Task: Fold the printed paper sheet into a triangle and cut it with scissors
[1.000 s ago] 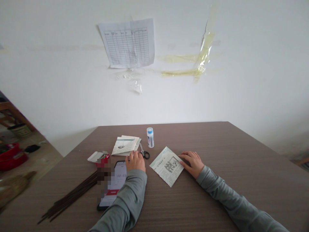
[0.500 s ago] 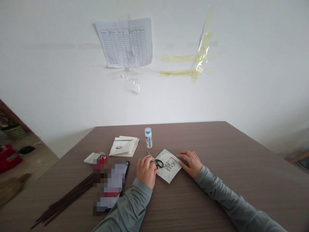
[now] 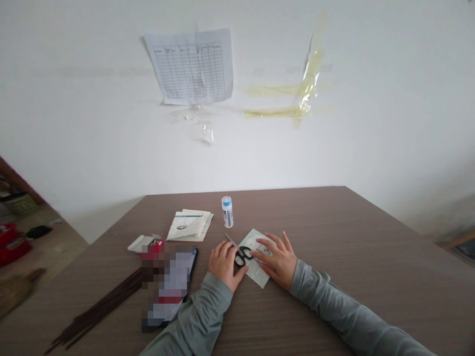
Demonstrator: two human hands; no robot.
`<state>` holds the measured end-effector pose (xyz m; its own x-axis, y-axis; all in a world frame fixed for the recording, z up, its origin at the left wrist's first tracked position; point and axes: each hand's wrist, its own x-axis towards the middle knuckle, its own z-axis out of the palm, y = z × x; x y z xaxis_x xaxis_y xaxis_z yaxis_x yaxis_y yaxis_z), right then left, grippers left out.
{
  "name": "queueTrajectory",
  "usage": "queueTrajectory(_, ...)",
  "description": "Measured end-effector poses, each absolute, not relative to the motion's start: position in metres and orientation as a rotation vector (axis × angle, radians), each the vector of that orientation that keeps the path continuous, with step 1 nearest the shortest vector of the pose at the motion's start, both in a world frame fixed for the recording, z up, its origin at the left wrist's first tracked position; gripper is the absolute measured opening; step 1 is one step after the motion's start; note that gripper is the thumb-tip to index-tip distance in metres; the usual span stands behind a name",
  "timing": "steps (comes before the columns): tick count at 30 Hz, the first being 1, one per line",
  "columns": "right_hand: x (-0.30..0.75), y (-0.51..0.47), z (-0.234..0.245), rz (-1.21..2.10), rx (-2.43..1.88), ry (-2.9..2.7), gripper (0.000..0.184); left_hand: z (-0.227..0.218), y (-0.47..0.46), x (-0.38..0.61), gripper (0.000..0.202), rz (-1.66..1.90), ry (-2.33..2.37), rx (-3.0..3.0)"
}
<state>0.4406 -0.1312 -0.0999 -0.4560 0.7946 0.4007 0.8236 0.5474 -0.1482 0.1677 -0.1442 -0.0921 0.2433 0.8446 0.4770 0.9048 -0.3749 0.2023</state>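
Note:
A small folded sheet of printed paper point(image 3: 257, 273) lies tilted on the brown table, with a picture partly covered by my right hand. My right hand point(image 3: 278, 259) is spread over its right side, fingers apart, one fingertip near a handle loop of the scissors. Black-handled scissors point(image 3: 245, 251) rest across the paper's left edge, blades pointing away to the upper left. My left hand point(image 3: 224, 263) is beside the scissors' handles. Its thumb touches the paper's left edge, apart from the other fingers, which partly hide the scissors.
Behind the paper stands a white glue stick point(image 3: 227, 213) with a blue band. Folded printed papers point(image 3: 189, 225) lie to its left. An opened red-and-white box point(image 3: 150, 245), a phone point(image 3: 172, 287) and a bundle of thin dark sticks point(image 3: 100, 309) are at left. A white wall point(image 3: 278, 158) rises behind the table.
My right hand has moved left from the paper's edge onto its surface, fingers spreading. My left hand has shifted slightly, so both scissor loops now show. The paper has turned a little.

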Motion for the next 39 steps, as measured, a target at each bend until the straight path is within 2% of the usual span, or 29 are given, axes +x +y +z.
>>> queueTrajectory(5,0.437,-0.134,-0.090,-0.031,-1.399,-2.373,0.052,-0.090,-0.145,0.167,0.052,-0.753,-1.725,-2.352)
queueTrajectory(14,0.466,-0.129,-0.081,-0.110,-1.450,-2.220,0.031,-0.082,-0.149,0.169,0.063,-0.768,-1.783,-2.360)
queueTrajectory(18,0.481,-0.125,-0.078,-0.109,-1.536,-2.174,0.032,-0.083,-0.149,0.168,0.057,-0.780,-1.767,-2.364)
queueTrajectory(22,0.484,-0.119,-0.083,-0.092,-1.531,-2.176,0.024,-0.080,-0.150,0.168,0.054,-0.736,-1.730,-2.429)
queueTrajectory(27,0.478,-0.114,-0.084,0.051,-1.507,-2.274,0.034,-0.073,-0.154,0.171,0.048,-0.710,-1.778,-2.494)
queueTrajectory(39,0.498,-0.109,-0.046,0.168,-1.792,-2.347,0.037,-0.067,-0.156,0.175,0.048,-0.639,-1.863,-2.513)
